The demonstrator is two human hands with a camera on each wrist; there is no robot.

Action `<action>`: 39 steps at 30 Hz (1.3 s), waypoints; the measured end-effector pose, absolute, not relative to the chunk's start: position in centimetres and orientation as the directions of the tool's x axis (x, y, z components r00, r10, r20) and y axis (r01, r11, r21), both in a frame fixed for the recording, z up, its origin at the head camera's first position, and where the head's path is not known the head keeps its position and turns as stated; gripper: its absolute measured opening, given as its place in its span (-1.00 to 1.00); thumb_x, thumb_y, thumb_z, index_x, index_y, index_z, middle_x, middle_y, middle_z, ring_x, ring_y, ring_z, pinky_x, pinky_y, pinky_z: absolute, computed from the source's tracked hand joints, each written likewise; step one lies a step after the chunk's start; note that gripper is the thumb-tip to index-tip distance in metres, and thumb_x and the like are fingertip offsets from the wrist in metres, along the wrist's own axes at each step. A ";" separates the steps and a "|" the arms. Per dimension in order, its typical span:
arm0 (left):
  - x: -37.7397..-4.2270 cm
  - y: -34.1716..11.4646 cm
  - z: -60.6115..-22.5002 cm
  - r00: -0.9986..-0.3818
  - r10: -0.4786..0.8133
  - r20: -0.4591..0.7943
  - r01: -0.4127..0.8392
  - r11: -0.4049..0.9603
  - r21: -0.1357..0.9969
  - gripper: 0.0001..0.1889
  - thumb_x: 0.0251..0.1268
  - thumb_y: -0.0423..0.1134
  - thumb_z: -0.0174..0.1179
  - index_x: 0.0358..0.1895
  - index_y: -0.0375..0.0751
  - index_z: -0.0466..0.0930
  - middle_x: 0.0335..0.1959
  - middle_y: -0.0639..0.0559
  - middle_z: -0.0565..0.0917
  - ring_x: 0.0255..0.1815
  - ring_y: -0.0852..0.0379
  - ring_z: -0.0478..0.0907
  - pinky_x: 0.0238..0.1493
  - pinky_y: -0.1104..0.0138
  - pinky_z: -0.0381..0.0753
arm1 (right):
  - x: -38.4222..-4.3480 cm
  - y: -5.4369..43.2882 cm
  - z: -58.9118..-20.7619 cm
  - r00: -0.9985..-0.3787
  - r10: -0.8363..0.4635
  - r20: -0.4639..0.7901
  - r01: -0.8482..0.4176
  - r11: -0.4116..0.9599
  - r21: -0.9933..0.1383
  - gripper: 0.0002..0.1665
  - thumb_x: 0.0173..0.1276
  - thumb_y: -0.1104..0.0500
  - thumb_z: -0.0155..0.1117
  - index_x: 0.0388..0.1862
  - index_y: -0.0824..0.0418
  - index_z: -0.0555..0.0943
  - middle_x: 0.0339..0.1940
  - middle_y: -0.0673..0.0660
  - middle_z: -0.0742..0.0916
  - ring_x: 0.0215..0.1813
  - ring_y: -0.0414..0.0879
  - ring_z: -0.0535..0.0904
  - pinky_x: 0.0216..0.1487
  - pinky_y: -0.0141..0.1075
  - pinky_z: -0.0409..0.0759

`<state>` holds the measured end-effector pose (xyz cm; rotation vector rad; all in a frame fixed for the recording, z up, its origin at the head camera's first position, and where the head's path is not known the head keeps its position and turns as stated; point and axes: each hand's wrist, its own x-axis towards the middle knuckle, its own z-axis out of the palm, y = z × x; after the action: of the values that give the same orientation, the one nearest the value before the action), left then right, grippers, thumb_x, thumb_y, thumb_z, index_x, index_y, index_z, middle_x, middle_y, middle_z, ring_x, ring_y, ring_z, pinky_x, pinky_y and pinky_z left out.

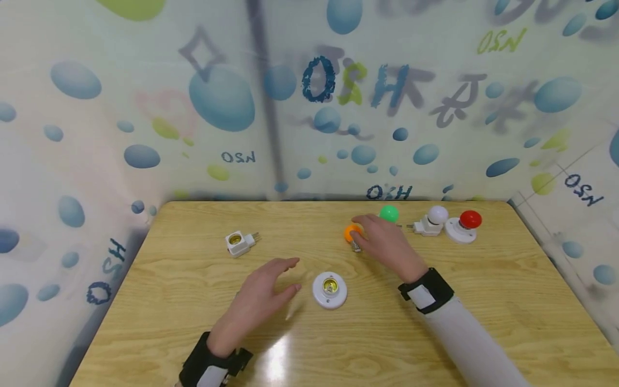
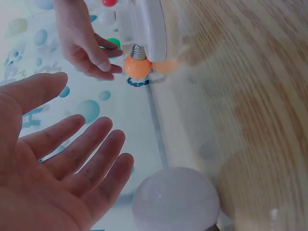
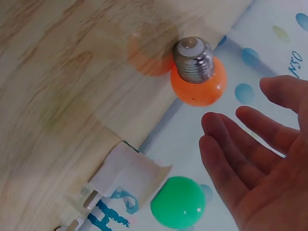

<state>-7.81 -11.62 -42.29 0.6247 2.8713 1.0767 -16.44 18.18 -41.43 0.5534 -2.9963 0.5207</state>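
Note:
My right hand (image 1: 387, 242) reaches over the back of the table beside an orange light bulb (image 1: 349, 232). In the right wrist view its fingers are apart and loosely bent, a little short of the bulb, whose metal screw base faces the camera. My left hand (image 1: 261, 290) hovers over the table with its fingers spread, holding nothing. Just right of it sits a round white lamp holder (image 1: 330, 305) with a brass-coloured socket. A white bulb (image 2: 175, 199) shows below the left palm in the left wrist view; in the head view the left hand hides it.
A white plug-in lamp holder (image 1: 238, 244) lies at the back left. Along the back right stand a green bulb (image 1: 388, 213), partly behind the right hand, a white bulb (image 1: 437, 215) in a plug-in holder, and a red bulb (image 1: 470, 219) on a round base. A patterned curtain hangs behind.

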 end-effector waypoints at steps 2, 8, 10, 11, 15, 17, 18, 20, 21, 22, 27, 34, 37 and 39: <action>-7.8 -11.7 -42.2 -0.921 0.369 0.129 0.361 0.680 0.638 -0.44 0.31 -0.20 0.44 0.36 -0.22 0.56 0.19 -0.10 0.68 0.22 -0.10 0.62 0.23 -0.02 0.58 | -16.9 17.9 -41.8 -0.935 -0.337 0.108 -0.354 0.889 -0.291 -0.52 0.53 0.03 0.32 0.28 0.29 0.60 0.15 0.28 0.72 0.00 0.11 0.71 -0.10 -0.04 0.71; -7.9 -11.5 -42.4 -0.917 0.376 0.133 0.368 0.666 0.649 -0.39 0.33 -0.20 0.43 0.41 -0.22 0.50 0.23 -0.12 0.66 0.26 -0.13 0.58 0.27 -0.05 0.54 | -17.6 17.2 -43.0 -0.935 -0.330 0.132 -0.352 0.906 -0.234 -0.47 0.49 -0.04 0.37 0.21 0.33 0.62 0.01 0.31 0.74 -0.16 0.12 0.70 -0.15 -0.05 0.71; -7.8 -11.4 -42.5 -0.914 0.382 0.134 0.372 0.663 0.650 -0.39 0.33 -0.20 0.42 0.42 -0.22 0.49 0.24 -0.12 0.65 0.28 -0.13 0.57 0.29 -0.05 0.53 | -17.7 17.0 -43.3 -0.939 -0.322 0.123 -0.342 0.914 -0.218 -0.43 0.48 -0.09 0.36 0.20 0.34 0.62 -0.08 0.29 0.74 -0.24 0.07 0.66 -0.19 -0.09 0.70; -7.8 -11.3 -42.5 -0.913 0.385 0.133 0.374 0.664 0.647 -0.38 0.33 -0.19 0.42 0.42 -0.22 0.49 0.24 -0.12 0.65 0.28 -0.13 0.57 0.29 -0.04 0.53 | -17.7 16.9 -43.5 -0.940 -0.319 0.117 -0.337 0.918 -0.210 -0.42 0.48 -0.11 0.36 0.19 0.34 0.61 -0.12 0.27 0.73 -0.28 0.05 0.63 -0.22 -0.12 0.69; -7.8 -11.1 -42.7 -0.914 0.386 0.128 0.374 0.674 0.638 -0.39 0.33 -0.18 0.42 0.42 -0.20 0.50 0.23 -0.10 0.66 0.27 -0.12 0.58 0.28 -0.03 0.54 | -17.7 16.7 -44.0 -0.938 -0.328 0.113 -0.344 0.923 -0.173 -0.43 0.47 -0.12 0.36 0.11 0.36 0.61 -0.31 0.20 0.66 -0.38 -0.01 0.52 -0.37 -0.20 0.58; -7.7 -11.1 -42.7 -0.916 0.382 0.127 0.371 0.679 0.633 -0.39 0.33 -0.18 0.43 0.42 -0.19 0.50 0.23 -0.09 0.66 0.27 -0.11 0.58 0.27 -0.02 0.55 | -17.6 16.7 -44.1 -0.932 -0.340 0.125 -0.356 0.922 -0.154 -0.46 0.47 -0.08 0.38 0.07 0.38 0.61 -0.35 0.20 0.64 -0.41 -0.02 0.51 -0.43 -0.22 0.54; -7.7 -11.0 -42.7 -0.917 0.379 0.127 0.370 0.682 0.631 -0.39 0.33 -0.17 0.43 0.42 -0.18 0.50 0.23 -0.08 0.66 0.27 -0.11 0.58 0.27 -0.02 0.55 | -17.6 16.7 -44.1 -0.930 -0.344 0.131 -0.361 0.921 -0.146 -0.48 0.46 -0.06 0.39 0.05 0.38 0.61 -0.36 0.20 0.63 -0.43 -0.02 0.51 -0.45 -0.23 0.53; -7.7 -11.0 -42.7 -0.918 0.376 0.128 0.369 0.686 0.628 -0.39 0.33 -0.17 0.43 0.42 -0.17 0.50 0.22 -0.08 0.66 0.26 -0.10 0.58 0.27 -0.03 0.55 | -17.5 16.7 -44.1 -0.926 -0.349 0.141 -0.368 0.920 -0.136 -0.50 0.46 -0.03 0.40 0.04 0.40 0.61 -0.36 0.20 0.63 -0.44 -0.03 0.51 -0.47 -0.24 0.52; -7.7 -11.0 -42.7 -0.918 0.376 0.128 0.369 0.687 0.626 -0.39 0.33 -0.16 0.43 0.42 -0.17 0.50 0.22 -0.07 0.66 0.26 -0.10 0.58 0.27 -0.03 0.55 | -17.4 16.7 -44.1 -0.926 -0.349 0.142 -0.367 0.920 -0.138 -0.50 0.45 -0.02 0.40 0.05 0.40 0.61 -0.36 0.21 0.63 -0.44 -0.03 0.51 -0.46 -0.24 0.52; -7.7 -11.0 -42.7 -0.917 0.377 0.129 0.370 0.688 0.625 -0.39 0.34 -0.16 0.42 0.42 -0.16 0.50 0.22 -0.07 0.66 0.26 -0.10 0.58 0.27 -0.03 0.55 | -17.4 16.7 -44.0 -0.927 -0.346 0.142 -0.366 0.918 -0.150 -0.51 0.46 -0.01 0.40 0.05 0.40 0.61 -0.35 0.21 0.64 -0.43 -0.03 0.51 -0.46 -0.23 0.52; -7.7 -11.0 -42.5 -0.913 0.385 0.134 0.379 0.680 0.628 -0.40 0.33 -0.17 0.42 0.41 -0.16 0.51 0.22 -0.07 0.67 0.26 -0.11 0.58 0.26 -0.03 0.55 | -16.9 16.9 -43.5 -0.947 -0.300 0.112 -0.319 0.905 -0.282 -0.49 0.47 -0.01 0.38 0.14 0.37 0.60 -0.25 0.21 0.65 -0.36 -0.01 0.52 -0.33 -0.20 0.56; -7.6 -10.8 -42.7 -0.904 0.408 0.130 0.391 0.664 0.637 -0.39 0.31 -0.17 0.43 0.41 -0.17 0.52 0.23 -0.09 0.66 0.27 -0.12 0.58 0.26 -0.04 0.56 | -14.8 17.4 -41.6 -0.959 -0.259 0.112 -0.282 0.861 -0.423 -0.43 0.47 0.01 0.35 0.28 0.34 0.54 0.13 0.31 0.67 -0.04 0.10 0.61 -0.03 -0.03 0.66; -7.6 -10.5 -42.9 -0.897 0.425 0.121 0.397 0.657 0.641 -0.38 0.31 -0.17 0.44 0.41 -0.18 0.51 0.24 -0.11 0.65 0.27 -0.14 0.57 0.27 -0.05 0.55 | -13.5 17.7 -41.0 -0.955 -0.262 0.137 -0.295 0.833 -0.468 -0.42 0.44 0.04 0.38 0.28 0.35 0.52 0.17 0.30 0.66 -0.02 0.11 0.61 0.01 -0.01 0.66; -7.6 -10.3 -43.0 -0.892 0.437 0.113 0.402 0.655 0.639 -0.38 0.31 -0.16 0.44 0.41 -0.19 0.50 0.26 -0.11 0.64 0.28 -0.14 0.57 0.28 -0.04 0.54 | -12.7 18.0 -40.7 -0.951 -0.266 0.156 -0.308 0.822 -0.478 -0.43 0.42 0.06 0.39 0.27 0.36 0.52 0.13 0.28 0.67 -0.05 0.10 0.61 -0.02 -0.02 0.65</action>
<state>-7.63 -10.34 -43.02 0.7132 2.8118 1.0667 -12.70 17.99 -40.69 0.4610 -2.9202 0.7876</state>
